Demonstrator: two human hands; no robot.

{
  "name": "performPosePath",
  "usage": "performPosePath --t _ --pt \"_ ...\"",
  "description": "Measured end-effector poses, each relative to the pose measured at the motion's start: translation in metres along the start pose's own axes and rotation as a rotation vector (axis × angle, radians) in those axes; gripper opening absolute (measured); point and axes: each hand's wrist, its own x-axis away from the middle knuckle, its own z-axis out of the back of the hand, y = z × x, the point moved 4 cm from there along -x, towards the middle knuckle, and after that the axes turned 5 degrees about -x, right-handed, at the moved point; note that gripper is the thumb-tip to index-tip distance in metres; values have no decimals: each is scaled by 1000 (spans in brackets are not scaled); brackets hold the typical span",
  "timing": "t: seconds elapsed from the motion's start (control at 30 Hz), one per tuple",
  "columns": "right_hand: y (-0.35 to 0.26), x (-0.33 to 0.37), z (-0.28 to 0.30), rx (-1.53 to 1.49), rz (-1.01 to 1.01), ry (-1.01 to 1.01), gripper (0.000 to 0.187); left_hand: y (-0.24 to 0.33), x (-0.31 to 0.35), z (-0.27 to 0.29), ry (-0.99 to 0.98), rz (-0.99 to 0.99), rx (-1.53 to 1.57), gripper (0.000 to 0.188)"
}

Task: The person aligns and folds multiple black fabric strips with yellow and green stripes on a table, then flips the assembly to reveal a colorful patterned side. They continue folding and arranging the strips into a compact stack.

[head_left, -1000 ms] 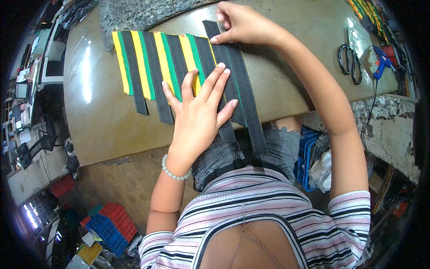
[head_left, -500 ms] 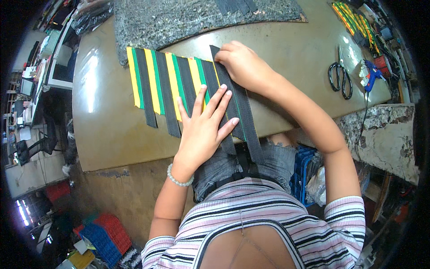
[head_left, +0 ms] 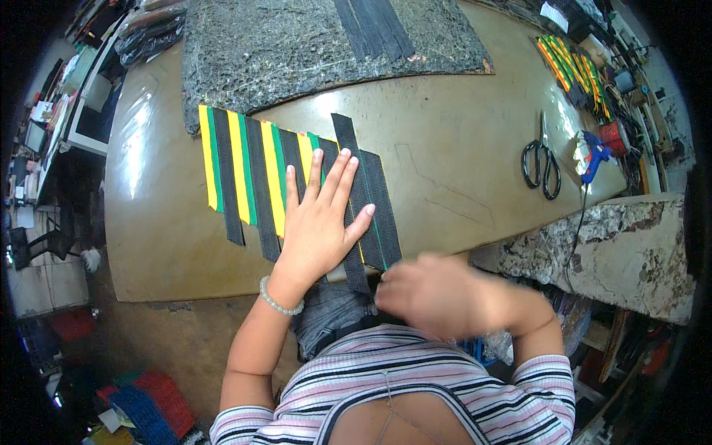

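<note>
A panel of slanting yellow, green and black woven strips [head_left: 254, 167] lies on the brown tabletop [head_left: 159, 252]. Fingers spread, my left hand [head_left: 319, 226] presses flat on the right part of it. Under and beside those fingers a long black strip [head_left: 345, 133] runs down past the table's front edge, and a wider black piece [head_left: 382, 200] lies to its right. My right hand [head_left: 437, 293] is smeared by motion at the lower end of these strips, close to my body. Its fingers look bent, but whether they grip a strip end cannot be made out.
Beyond the panel lies a rough dark board [head_left: 259, 55] with several black strips [head_left: 371, 30] on it. To the right are black-handled scissors [head_left: 541, 163], a blue glue gun [head_left: 595, 157] and a bundle of coloured strips [head_left: 575, 70]. A worn concrete ledge [head_left: 630, 245] adjoins the table.
My right hand has moved from the strip's top end down to its lower end near my body. My left hand stays flat on the panel. The whole view has shifted slightly.
</note>
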Motion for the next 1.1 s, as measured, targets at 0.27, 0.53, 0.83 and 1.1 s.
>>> performPosePath --t 0.27,0.53,0.83,1.1 --pt "300 -65 169 185 -980 1044 45 3 3 -2 34 15 20 75" --pt "343 -68 191 -248 -1113 976 36 2 5 -4 59 8 1 74" --pt "244 27 265 -1647 868 1444 20 -4 6 15 201 32 364 38" --pt "44 14 74 -268 255 1182 26 20 43 50 278 85 1136 19"
